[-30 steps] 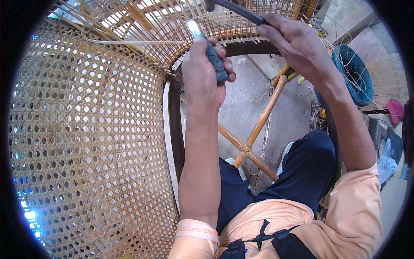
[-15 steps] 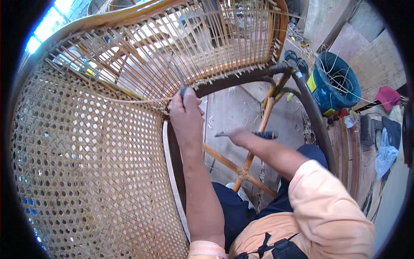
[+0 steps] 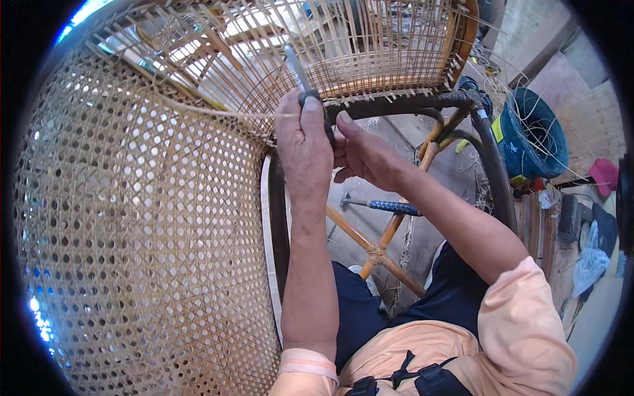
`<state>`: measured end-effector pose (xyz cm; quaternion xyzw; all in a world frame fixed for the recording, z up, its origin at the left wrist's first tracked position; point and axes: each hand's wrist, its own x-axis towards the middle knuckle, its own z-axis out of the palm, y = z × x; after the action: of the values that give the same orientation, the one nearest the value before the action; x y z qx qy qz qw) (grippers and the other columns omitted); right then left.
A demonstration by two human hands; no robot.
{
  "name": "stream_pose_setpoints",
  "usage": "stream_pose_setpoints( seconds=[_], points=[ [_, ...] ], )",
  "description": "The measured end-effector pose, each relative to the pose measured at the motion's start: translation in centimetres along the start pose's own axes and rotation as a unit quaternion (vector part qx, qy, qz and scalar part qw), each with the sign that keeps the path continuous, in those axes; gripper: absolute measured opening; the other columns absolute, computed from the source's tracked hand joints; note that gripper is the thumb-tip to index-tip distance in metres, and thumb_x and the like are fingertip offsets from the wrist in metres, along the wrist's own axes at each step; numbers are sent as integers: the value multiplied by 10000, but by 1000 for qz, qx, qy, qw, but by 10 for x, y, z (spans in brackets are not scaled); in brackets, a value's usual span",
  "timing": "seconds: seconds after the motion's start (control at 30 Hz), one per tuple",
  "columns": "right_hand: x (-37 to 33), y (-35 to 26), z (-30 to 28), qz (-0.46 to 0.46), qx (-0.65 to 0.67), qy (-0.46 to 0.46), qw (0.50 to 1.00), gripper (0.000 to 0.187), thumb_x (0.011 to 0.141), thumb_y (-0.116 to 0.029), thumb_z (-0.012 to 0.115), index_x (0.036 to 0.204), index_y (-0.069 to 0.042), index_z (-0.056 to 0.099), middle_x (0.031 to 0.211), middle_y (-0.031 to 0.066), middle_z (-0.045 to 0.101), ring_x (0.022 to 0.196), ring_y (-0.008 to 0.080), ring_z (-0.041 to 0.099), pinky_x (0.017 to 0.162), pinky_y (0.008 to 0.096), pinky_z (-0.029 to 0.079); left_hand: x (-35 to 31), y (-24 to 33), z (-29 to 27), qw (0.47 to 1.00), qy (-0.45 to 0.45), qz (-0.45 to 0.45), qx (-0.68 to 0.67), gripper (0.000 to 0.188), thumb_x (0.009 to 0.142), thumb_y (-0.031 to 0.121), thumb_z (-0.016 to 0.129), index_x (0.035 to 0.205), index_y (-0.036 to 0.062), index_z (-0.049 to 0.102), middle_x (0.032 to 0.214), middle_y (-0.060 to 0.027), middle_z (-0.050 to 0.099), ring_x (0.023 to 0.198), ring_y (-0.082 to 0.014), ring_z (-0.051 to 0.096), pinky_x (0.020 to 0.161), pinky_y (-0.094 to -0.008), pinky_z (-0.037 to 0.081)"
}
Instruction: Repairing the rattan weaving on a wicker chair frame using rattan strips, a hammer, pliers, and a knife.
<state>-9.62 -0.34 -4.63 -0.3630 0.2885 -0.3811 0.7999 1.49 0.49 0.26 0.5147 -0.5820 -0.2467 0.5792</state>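
Fingers of the left hand (image 3: pixel 302 142) were clenched around the dark handle of a narrow-bladed hand tool (image 3: pixel 297 69), held at the far left corner of the dark chair seat frame (image 3: pixel 389 106), its metal blade pointed outward past that frame. The right hand (image 3: pixel 373 160) was held within the far part of the frame's opening, thumb raised and fingers loosely curled beside the handle's lower end; whether the handle was also gripped by them could not be told. A pale cane strip (image 3: pixel 211 112) was stretched from left of the frame to the left hand's knuckles; whether it was pinched there could not be told. Left of the frame, a woven cane panel (image 3: pixel 152 218) was spread, and past its far edge an open cane lattice (image 3: pixel 389 69) was seen. Within the frame's opening, a small hammer (image 3: pixel 389 206) was seen across a crossed rattan brace (image 3: pixel 376 254). Right of the frame, loose strands were held in a teal bucket (image 3: pixel 522 155).
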Motion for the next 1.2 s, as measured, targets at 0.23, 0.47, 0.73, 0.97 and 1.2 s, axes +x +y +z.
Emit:
stream_pose_setpoints(
  seconds=[0.23,0.47,0.73,0.97,1.2],
  points=[
    [-40,-43,-12,-150,-296,87,939,401,931,-431,511,819,-49,562,621,4,513,487,88,490,422,220,377,15,1,-5,978,-45,143,146,256,917,175,489,1083,-2,571,809,-124,570,763,-303,543,738,-399,438],
    [-36,-87,-2,-336,-624,169,685,372,927,-338,488,957,13,608,690,119,573,618,206,605,602,311,511,54,-20,-28,779,100,347,513,274,786,111,580,1051,48,606,1005,-110,584,931,-296,552,841,-429,424],
    [-18,-94,-6,-403,-653,170,618,249,869,-161,531,971,57,595,739,230,601,670,299,624,623,362,490,63,-26,-34,751,47,398,524,259,753,81,585,1005,66,639,899,-82,625,834,-282,583,777,-415,451],
    [-24,-95,12,-406,-598,141,676,241,871,-182,549,958,37,601,763,217,598,687,322,618,625,374,482,66,-29,-35,741,56,399,537,230,741,91,591,963,88,646,860,-74,626,825,-273,584,757,-408,451],
    [-35,-95,23,-400,-541,156,723,249,889,-203,511,916,36,577,767,221,590,689,324,616,624,400,485,9,-46,0,766,81,341,539,262,773,109,561,1027,59,605,1058,-109,563,1029,-299,507,893,-473,370]
  ],
)
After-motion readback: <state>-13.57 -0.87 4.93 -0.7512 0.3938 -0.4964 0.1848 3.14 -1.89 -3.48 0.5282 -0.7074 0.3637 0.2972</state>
